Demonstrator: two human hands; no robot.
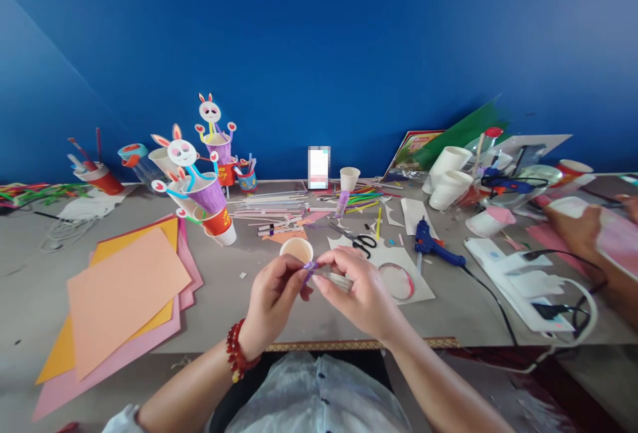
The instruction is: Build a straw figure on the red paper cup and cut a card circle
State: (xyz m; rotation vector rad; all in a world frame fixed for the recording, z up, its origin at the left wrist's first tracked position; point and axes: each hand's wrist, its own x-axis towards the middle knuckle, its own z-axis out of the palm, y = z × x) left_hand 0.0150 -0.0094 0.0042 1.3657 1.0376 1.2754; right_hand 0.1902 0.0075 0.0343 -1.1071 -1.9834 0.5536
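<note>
Near the table's front edge, my left hand (274, 287) pinches a small purple strip (310, 267) between thumb and fingers. My right hand (359, 287) meets it from the other side, its fingertips also closed on the strip. Under the right palm shows a whitish, rounded thing (339, 281), mostly covered, so its kind is unclear. Just behind the left fingers stands an open paper cup (296, 247). Black-handled scissors (359, 242) lie beyond the right hand, on cut white paper (421, 283). A pink-and-white ring (397, 281) rests on that paper too.
Left are stacked coloured sheets (127, 300) and rabbit figures on cups (204, 194). Pipe cleaners (361, 199) and a glue stick (341, 204) lie behind. Right are a blue glue gun (433, 246), a corded power strip (518, 287) and another person's hand (573, 227).
</note>
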